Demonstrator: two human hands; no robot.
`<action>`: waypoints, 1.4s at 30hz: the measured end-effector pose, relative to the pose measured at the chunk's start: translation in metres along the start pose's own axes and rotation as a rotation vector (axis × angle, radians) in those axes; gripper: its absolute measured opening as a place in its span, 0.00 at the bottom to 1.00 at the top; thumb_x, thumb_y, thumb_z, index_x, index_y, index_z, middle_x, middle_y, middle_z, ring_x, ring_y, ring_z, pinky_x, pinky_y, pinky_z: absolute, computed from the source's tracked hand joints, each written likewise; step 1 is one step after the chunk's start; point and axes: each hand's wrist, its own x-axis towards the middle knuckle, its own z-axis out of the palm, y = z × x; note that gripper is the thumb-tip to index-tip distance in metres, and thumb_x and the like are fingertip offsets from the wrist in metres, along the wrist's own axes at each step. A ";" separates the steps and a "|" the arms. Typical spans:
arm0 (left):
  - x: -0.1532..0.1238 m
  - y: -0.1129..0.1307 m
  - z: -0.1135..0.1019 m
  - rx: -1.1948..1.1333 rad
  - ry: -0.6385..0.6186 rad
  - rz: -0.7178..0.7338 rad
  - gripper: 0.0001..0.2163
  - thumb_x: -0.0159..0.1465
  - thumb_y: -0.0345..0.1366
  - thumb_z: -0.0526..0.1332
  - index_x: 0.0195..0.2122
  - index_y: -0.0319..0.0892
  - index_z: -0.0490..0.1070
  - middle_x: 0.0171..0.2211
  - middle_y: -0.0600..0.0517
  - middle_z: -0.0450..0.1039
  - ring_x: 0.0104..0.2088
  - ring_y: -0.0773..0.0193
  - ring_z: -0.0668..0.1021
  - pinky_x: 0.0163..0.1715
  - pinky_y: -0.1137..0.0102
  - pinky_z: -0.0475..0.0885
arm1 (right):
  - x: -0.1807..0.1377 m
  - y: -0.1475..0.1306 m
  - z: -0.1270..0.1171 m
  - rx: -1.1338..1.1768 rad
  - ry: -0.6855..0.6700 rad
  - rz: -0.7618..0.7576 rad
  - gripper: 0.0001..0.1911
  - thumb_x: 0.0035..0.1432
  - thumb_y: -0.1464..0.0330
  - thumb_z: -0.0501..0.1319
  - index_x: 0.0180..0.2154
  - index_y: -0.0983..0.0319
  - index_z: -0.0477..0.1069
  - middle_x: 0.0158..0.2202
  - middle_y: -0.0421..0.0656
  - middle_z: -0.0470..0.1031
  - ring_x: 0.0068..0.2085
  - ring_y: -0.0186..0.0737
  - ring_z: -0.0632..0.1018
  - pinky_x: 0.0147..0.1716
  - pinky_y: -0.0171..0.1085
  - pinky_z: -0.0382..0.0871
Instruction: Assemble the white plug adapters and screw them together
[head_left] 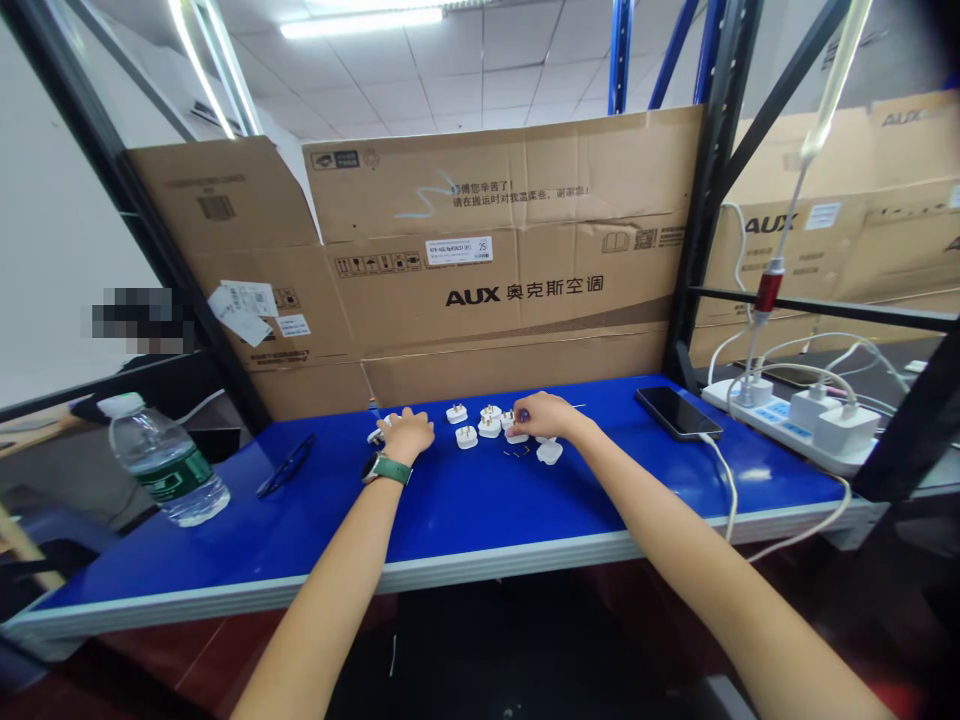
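At the back of the blue tabletop, my left hand [407, 436] is bent over small white plastic pieces [379, 432], its fingers closed on one; they hide its shape. A watch with a green strap is on that wrist. Further right, my right hand [546, 415] pinches a white plug [514, 432] with metal prongs, which still rests on or just above the table. Between the hands stand several more white plugs [466, 437], prongs up. Small brass pins [516, 454] and a white plug cover [550, 453] lie just in front of my right hand.
A water bottle [169, 465] and dark glasses [287, 466] are at left. At right lie a charging phone [679, 413] and a power strip [787, 420] with adapters and cables. A cardboard panel [525, 250] closes the back. Another person sits beyond the left side.
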 end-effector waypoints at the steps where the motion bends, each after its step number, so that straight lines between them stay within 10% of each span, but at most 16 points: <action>1: -0.001 0.002 -0.002 -0.044 0.041 0.059 0.17 0.68 0.43 0.52 0.49 0.44 0.77 0.55 0.36 0.71 0.56 0.35 0.70 0.53 0.42 0.61 | 0.000 0.000 0.001 -0.001 -0.009 0.000 0.22 0.53 0.46 0.66 0.39 0.56 0.78 0.38 0.42 0.82 0.40 0.44 0.80 0.32 0.33 0.62; 7: -0.005 0.014 -0.005 -0.373 -0.076 0.616 0.25 0.63 0.59 0.58 0.49 0.45 0.75 0.50 0.45 0.74 0.50 0.52 0.76 0.50 0.64 0.68 | -0.002 -0.002 -0.001 -0.020 0.027 -0.004 0.21 0.55 0.49 0.66 0.42 0.56 0.78 0.40 0.45 0.81 0.42 0.45 0.79 0.33 0.34 0.61; 18: -0.011 0.013 -0.020 -0.536 -0.182 0.782 0.20 0.56 0.44 0.69 0.48 0.43 0.76 0.46 0.48 0.76 0.36 0.61 0.76 0.39 0.69 0.69 | -0.006 -0.010 -0.009 0.098 0.281 -0.083 0.13 0.66 0.59 0.58 0.34 0.61 0.74 0.35 0.45 0.78 0.36 0.39 0.74 0.31 0.34 0.54; 26: -0.032 0.033 -0.034 -0.729 -0.628 1.007 0.29 0.49 0.47 0.76 0.51 0.41 0.77 0.38 0.51 0.75 0.24 0.73 0.64 0.24 0.74 0.58 | -0.012 -0.027 -0.019 0.854 0.631 -0.231 0.32 0.67 0.48 0.52 0.18 0.60 0.49 0.17 0.35 0.48 0.22 0.31 0.53 0.25 0.36 0.44; 33: -0.046 0.054 -0.025 -0.704 -0.625 1.008 0.29 0.47 0.48 0.76 0.50 0.42 0.78 0.32 0.54 0.72 0.24 0.72 0.65 0.23 0.75 0.58 | -0.023 -0.051 -0.028 1.811 0.061 -0.377 0.36 0.64 0.39 0.45 0.17 0.57 0.42 0.16 0.33 0.40 0.18 0.30 0.46 0.19 0.35 0.42; 42: -0.046 0.058 -0.019 -0.756 -0.586 1.060 0.30 0.52 0.49 0.74 0.55 0.43 0.76 0.27 0.55 0.70 0.23 0.71 0.65 0.25 0.74 0.61 | -0.022 -0.064 -0.011 1.905 -0.280 -0.360 0.36 0.63 0.38 0.42 0.17 0.58 0.43 0.16 0.32 0.41 0.17 0.28 0.46 0.17 0.32 0.44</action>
